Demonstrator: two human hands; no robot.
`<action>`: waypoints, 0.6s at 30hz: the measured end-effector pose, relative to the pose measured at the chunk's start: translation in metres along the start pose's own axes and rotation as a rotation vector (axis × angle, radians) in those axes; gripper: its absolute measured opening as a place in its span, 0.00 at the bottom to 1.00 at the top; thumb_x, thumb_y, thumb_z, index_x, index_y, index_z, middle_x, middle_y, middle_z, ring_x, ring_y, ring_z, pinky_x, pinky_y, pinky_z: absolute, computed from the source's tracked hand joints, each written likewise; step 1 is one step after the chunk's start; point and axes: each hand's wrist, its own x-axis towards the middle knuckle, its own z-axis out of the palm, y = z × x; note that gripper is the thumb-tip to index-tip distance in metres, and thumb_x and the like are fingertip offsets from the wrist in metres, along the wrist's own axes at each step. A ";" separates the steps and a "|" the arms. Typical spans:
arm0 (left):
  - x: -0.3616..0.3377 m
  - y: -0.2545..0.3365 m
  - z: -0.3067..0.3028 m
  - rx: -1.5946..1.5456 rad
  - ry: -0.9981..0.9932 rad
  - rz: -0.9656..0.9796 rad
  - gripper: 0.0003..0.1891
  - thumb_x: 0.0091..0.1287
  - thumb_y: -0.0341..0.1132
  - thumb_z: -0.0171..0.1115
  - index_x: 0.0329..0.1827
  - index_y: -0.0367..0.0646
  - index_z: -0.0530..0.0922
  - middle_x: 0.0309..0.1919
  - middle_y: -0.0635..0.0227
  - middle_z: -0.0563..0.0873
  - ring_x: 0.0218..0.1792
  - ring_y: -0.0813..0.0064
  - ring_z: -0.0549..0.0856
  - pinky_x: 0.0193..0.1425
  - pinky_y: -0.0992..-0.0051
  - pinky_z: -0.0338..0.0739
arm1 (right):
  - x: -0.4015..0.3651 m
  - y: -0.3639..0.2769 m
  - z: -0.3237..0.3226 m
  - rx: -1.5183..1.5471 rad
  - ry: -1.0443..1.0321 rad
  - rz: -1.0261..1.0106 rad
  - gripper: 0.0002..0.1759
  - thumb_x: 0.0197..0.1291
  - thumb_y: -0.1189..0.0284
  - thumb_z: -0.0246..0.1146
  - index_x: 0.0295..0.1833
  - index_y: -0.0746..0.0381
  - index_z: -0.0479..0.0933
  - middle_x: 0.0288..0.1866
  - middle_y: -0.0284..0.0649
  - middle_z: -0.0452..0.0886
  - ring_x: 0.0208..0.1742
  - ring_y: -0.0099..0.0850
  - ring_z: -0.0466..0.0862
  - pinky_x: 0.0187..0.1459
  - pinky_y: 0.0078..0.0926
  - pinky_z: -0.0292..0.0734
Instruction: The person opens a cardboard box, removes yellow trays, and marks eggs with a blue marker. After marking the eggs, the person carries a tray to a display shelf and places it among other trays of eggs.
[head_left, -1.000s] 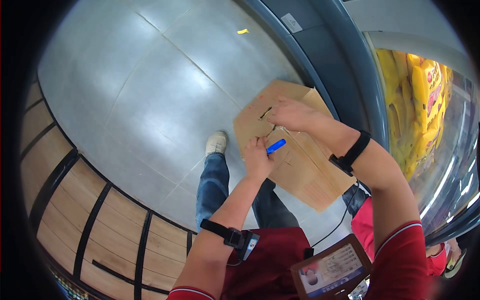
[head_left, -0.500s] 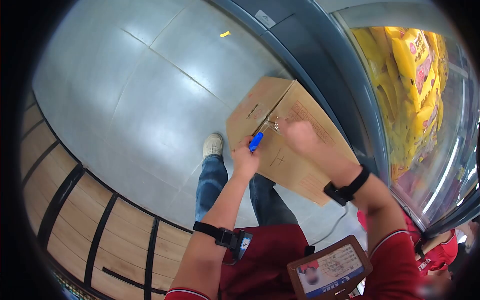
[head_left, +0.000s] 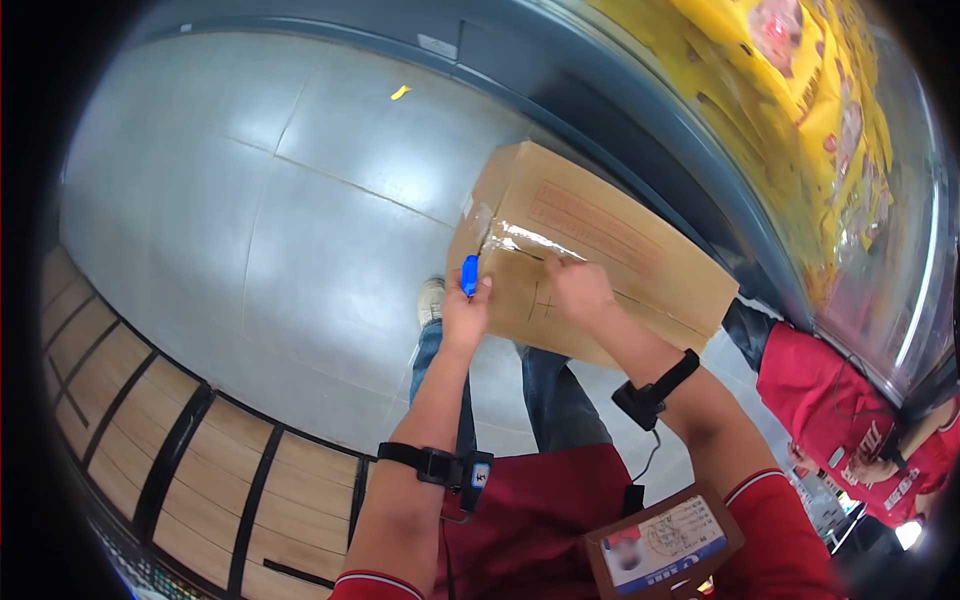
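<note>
A brown cardboard box (head_left: 620, 215) with red print is in front of my legs, its top seam running lengthwise. My left hand (head_left: 465, 318) is closed around a small blue plastic tool (head_left: 470, 275), which looks like a box cutter, beside the box's near left corner. Shiny clear packing tape (head_left: 530, 240) lies along the seam at the left end. My right hand (head_left: 583, 292) is over the top of the box, fingers curled together at the seam where the tape ends. Its fingertips seem to pinch the tape, though they are partly hidden.
A dark freezer case (head_left: 560, 70) with yellow bags (head_left: 800, 110) behind glass borders the box's far side. A yellow scrap (head_left: 401, 92) lies on the grey floor. Wooden shelving (head_left: 200, 480) stands at lower left. Another person in red (head_left: 830, 410) is at right.
The view has turned, and the box appears more level across it. My right hand has shifted along the seam, and a longer shiny stretch of tape shows. The blue tool stays in my left hand.
</note>
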 end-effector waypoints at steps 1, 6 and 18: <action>0.000 0.001 0.001 -0.006 -0.009 0.002 0.18 0.62 0.40 0.63 0.48 0.38 0.74 0.34 0.62 0.82 0.35 0.70 0.80 0.44 0.71 0.74 | -0.017 0.024 0.011 -0.042 -0.045 0.038 0.10 0.52 0.74 0.55 0.41 0.63 0.71 0.32 0.48 0.82 0.33 0.42 0.84 0.33 0.41 0.79; 0.004 -0.006 0.003 -0.081 -0.123 -0.084 0.23 0.65 0.44 0.60 0.55 0.35 0.72 0.41 0.68 0.80 0.39 0.80 0.77 0.45 0.79 0.72 | -0.090 0.079 0.022 0.011 -0.105 0.272 0.08 0.53 0.74 0.54 0.39 0.64 0.73 0.32 0.49 0.82 0.30 0.44 0.84 0.33 0.41 0.79; -0.042 -0.008 -0.030 -0.371 -0.042 -0.306 0.22 0.68 0.48 0.55 0.49 0.34 0.77 0.38 0.67 0.81 0.38 0.79 0.79 0.43 0.76 0.72 | -0.067 0.015 0.001 0.501 0.387 0.162 0.03 0.53 0.74 0.54 0.32 0.62 0.69 0.26 0.45 0.78 0.25 0.44 0.80 0.26 0.41 0.75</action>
